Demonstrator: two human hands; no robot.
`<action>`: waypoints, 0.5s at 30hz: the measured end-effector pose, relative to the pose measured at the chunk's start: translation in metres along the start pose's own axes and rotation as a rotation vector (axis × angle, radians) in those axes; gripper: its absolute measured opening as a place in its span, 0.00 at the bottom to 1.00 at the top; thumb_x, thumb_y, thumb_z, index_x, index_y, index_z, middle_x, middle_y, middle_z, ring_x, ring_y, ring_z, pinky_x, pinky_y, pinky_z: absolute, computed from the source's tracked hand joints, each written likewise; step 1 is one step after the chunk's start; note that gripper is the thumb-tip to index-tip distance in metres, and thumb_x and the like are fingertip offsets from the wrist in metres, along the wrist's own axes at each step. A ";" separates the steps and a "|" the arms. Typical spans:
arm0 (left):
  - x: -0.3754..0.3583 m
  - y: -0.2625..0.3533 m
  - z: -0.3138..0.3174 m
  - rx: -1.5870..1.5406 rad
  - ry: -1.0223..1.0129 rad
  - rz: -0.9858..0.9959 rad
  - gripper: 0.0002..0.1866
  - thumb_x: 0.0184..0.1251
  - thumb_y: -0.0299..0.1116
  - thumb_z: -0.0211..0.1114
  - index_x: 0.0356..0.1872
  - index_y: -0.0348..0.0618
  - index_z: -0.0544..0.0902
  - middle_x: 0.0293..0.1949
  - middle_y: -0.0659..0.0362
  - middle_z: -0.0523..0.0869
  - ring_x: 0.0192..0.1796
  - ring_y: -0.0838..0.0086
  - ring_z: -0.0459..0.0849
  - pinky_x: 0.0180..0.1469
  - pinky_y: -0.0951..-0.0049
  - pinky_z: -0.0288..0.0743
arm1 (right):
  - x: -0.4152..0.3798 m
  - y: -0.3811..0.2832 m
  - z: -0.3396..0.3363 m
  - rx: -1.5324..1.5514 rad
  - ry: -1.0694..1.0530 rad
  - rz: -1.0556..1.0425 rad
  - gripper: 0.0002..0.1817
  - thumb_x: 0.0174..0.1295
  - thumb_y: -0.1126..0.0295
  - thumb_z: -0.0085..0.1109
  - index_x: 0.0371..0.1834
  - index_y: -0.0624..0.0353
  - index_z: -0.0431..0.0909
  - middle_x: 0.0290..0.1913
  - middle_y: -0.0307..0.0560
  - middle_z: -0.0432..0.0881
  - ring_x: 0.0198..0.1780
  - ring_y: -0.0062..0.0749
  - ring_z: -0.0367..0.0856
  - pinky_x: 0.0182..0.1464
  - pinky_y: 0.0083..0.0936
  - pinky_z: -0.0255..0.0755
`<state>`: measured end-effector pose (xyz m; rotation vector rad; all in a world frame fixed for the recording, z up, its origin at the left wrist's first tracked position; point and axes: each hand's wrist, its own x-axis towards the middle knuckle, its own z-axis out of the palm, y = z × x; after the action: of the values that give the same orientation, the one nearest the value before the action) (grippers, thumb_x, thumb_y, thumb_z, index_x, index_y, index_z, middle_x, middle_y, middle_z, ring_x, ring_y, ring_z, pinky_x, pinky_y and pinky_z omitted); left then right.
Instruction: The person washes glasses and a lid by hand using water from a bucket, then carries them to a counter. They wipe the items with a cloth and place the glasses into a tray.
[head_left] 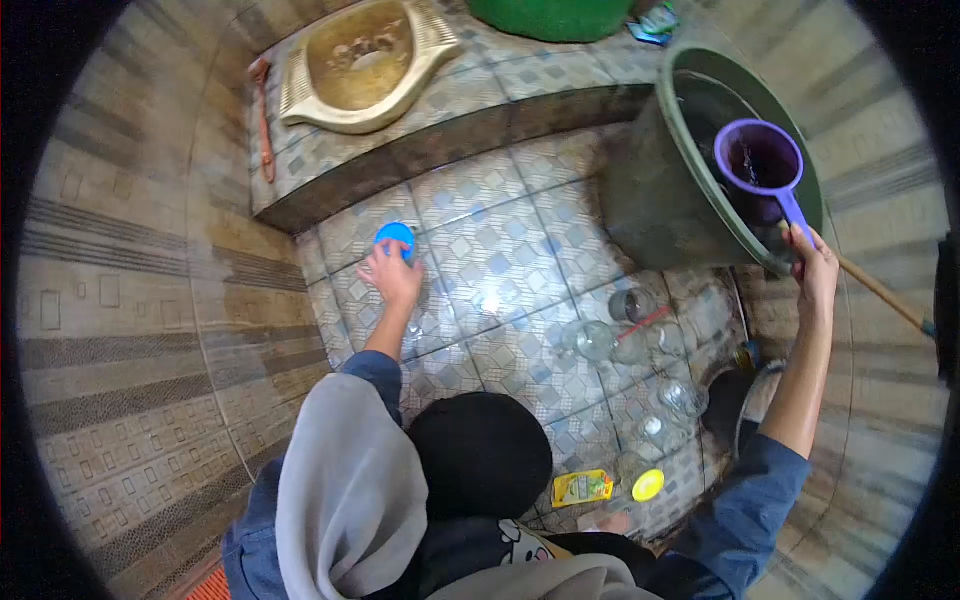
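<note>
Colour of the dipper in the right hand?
Purple dipper, handle included; the head view shows it best.

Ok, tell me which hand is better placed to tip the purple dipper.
Right, I'd judge: the right hand holds the purple dipper by its handle; the left hand is well away, at the round blue item.
</note>
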<state>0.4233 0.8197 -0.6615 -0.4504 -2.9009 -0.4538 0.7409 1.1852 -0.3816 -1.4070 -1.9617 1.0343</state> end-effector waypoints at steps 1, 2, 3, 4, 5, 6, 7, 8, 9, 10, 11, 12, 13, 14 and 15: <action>-0.001 0.015 -0.011 0.022 0.100 0.045 0.15 0.38 0.33 0.66 0.33 0.54 0.76 0.45 0.60 0.73 0.49 0.62 0.68 0.57 0.47 0.46 | -0.007 -0.001 -0.009 0.226 0.051 0.100 0.14 0.50 0.65 0.59 0.38 0.60 0.78 0.28 0.33 0.78 0.20 0.10 0.62 0.21 0.08 0.54; -0.001 0.033 -0.022 -0.096 0.085 0.098 0.16 0.39 0.33 0.65 0.35 0.52 0.75 0.47 0.58 0.71 0.52 0.62 0.67 0.58 0.49 0.46 | -0.015 -0.002 -0.015 0.295 0.079 0.080 0.14 0.52 0.65 0.58 0.39 0.60 0.77 0.29 0.34 0.78 0.18 0.09 0.58 0.20 0.07 0.51; -0.001 0.057 -0.036 -0.127 0.059 0.149 0.16 0.39 0.33 0.65 0.35 0.52 0.75 0.47 0.58 0.71 0.52 0.62 0.67 0.58 0.49 0.46 | -0.025 -0.003 -0.022 0.361 0.124 0.062 0.14 0.53 0.66 0.57 0.41 0.61 0.76 0.31 0.35 0.79 0.16 0.08 0.54 0.18 0.07 0.49; 0.001 0.084 -0.047 -0.329 0.086 0.300 0.15 0.41 0.32 0.64 0.34 0.50 0.75 0.45 0.57 0.72 0.51 0.62 0.68 0.57 0.54 0.50 | -0.037 -0.004 -0.033 0.472 0.106 0.046 0.15 0.54 0.66 0.56 0.42 0.61 0.75 0.33 0.37 0.79 0.16 0.08 0.53 0.18 0.07 0.48; -0.002 0.117 -0.060 -0.543 0.103 0.448 0.13 0.42 0.30 0.63 0.34 0.48 0.75 0.44 0.57 0.73 0.50 0.62 0.69 0.56 0.58 0.55 | -0.053 -0.010 -0.044 0.543 0.132 0.029 0.15 0.54 0.67 0.56 0.44 0.62 0.74 0.35 0.39 0.80 0.15 0.08 0.53 0.18 0.07 0.48; -0.012 0.156 -0.078 -0.593 0.058 0.510 0.13 0.42 0.30 0.63 0.34 0.48 0.75 0.44 0.57 0.73 0.50 0.62 0.69 0.56 0.58 0.55 | -0.069 -0.015 -0.056 0.584 0.166 0.017 0.16 0.54 0.67 0.56 0.44 0.62 0.74 0.36 0.40 0.80 0.15 0.08 0.52 0.18 0.07 0.48; -0.030 0.197 -0.100 -0.859 -0.118 0.711 0.12 0.43 0.29 0.62 0.33 0.47 0.75 0.41 0.56 0.75 0.47 0.62 0.71 0.52 0.62 0.59 | -0.084 -0.012 -0.073 0.639 0.166 -0.021 0.15 0.53 0.67 0.56 0.43 0.62 0.74 0.36 0.40 0.80 0.15 0.07 0.53 0.18 0.08 0.50; -0.055 0.233 -0.119 -1.115 -0.316 0.901 0.11 0.45 0.28 0.61 0.33 0.46 0.75 0.39 0.55 0.76 0.44 0.62 0.73 0.49 0.66 0.63 | -0.104 -0.013 -0.087 0.673 0.198 -0.029 0.14 0.53 0.66 0.57 0.41 0.61 0.75 0.34 0.40 0.81 0.15 0.07 0.55 0.19 0.08 0.53; -0.085 0.267 -0.136 -1.114 -0.437 1.109 0.10 0.45 0.28 0.60 0.33 0.45 0.75 0.37 0.55 0.76 0.41 0.62 0.74 0.45 0.66 0.65 | -0.121 -0.007 -0.105 0.719 0.168 -0.077 0.13 0.52 0.66 0.58 0.38 0.62 0.75 0.33 0.39 0.81 0.15 0.06 0.57 0.19 0.07 0.55; -0.117 0.296 -0.150 -1.098 -0.551 1.319 0.10 0.45 0.28 0.60 0.32 0.44 0.74 0.35 0.54 0.76 0.38 0.61 0.75 0.42 0.67 0.67 | -0.139 -0.003 -0.120 0.739 0.169 -0.118 0.12 0.52 0.66 0.58 0.36 0.62 0.76 0.33 0.39 0.81 0.15 0.06 0.57 0.19 0.07 0.55; -0.147 0.317 -0.159 -0.979 -0.657 1.565 0.10 0.45 0.29 0.61 0.31 0.44 0.74 0.34 0.54 0.76 0.38 0.62 0.75 0.42 0.66 0.67 | -0.162 0.003 -0.132 0.737 0.245 -0.094 0.12 0.52 0.66 0.58 0.36 0.62 0.76 0.33 0.39 0.81 0.15 0.06 0.57 0.19 0.07 0.55; -0.182 0.332 -0.157 -0.853 -0.685 1.751 0.11 0.44 0.32 0.62 0.32 0.44 0.74 0.34 0.55 0.76 0.40 0.61 0.74 0.42 0.64 0.66 | -0.183 0.008 -0.145 0.727 0.246 -0.110 0.12 0.52 0.66 0.58 0.36 0.62 0.76 0.32 0.39 0.81 0.15 0.06 0.57 0.19 0.07 0.54; -0.216 0.339 -0.152 -0.683 -0.795 1.802 0.15 0.44 0.34 0.63 0.36 0.44 0.74 0.39 0.53 0.77 0.44 0.59 0.74 0.46 0.62 0.66 | -0.198 0.011 -0.155 0.714 0.236 -0.137 0.11 0.52 0.66 0.58 0.35 0.62 0.76 0.32 0.39 0.81 0.15 0.06 0.57 0.18 0.07 0.54; -0.248 0.347 -0.138 -0.516 -0.921 1.868 0.19 0.44 0.37 0.64 0.40 0.47 0.73 0.40 0.53 0.77 0.46 0.59 0.73 0.48 0.64 0.66 | -0.217 0.016 -0.163 0.645 0.287 -0.108 0.11 0.52 0.67 0.58 0.34 0.62 0.77 0.31 0.38 0.81 0.15 0.06 0.57 0.18 0.07 0.53; -0.280 0.350 -0.117 -0.284 -0.967 1.878 0.24 0.43 0.40 0.66 0.43 0.45 0.71 0.42 0.52 0.76 0.49 0.58 0.72 0.51 0.64 0.65 | -0.236 0.021 -0.169 0.576 0.328 -0.077 0.10 0.52 0.67 0.58 0.33 0.62 0.77 0.30 0.38 0.81 0.15 0.06 0.57 0.17 0.06 0.52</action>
<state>0.8131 1.0249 -0.5161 -3.3534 -1.3892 -0.2300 0.9603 1.0145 -0.2941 -1.0831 -1.3283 1.1302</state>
